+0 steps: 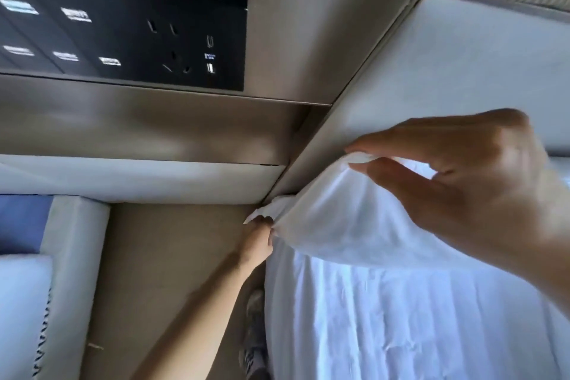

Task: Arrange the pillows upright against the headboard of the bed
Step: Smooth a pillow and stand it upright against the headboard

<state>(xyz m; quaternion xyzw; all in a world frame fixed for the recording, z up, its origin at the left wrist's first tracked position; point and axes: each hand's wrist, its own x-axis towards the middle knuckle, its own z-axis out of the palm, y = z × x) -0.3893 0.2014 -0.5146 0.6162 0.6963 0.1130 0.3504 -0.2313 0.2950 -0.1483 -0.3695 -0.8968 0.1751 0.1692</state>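
Note:
A white pillow stands at the bed's left corner, its top against the pale padded headboard. My right hand pinches the pillow's upper corner between thumb and fingers. My left hand reaches down beside the bed and grips the pillow's lower left corner, its fingers partly hidden by the cloth. White creased bedding lies below the pillow.
A black panel of switches and sockets sits in the brown wall surround to the left. A brown bedside surface lies beside the bed, with another white cushion at the far left. A shoe shows on the floor.

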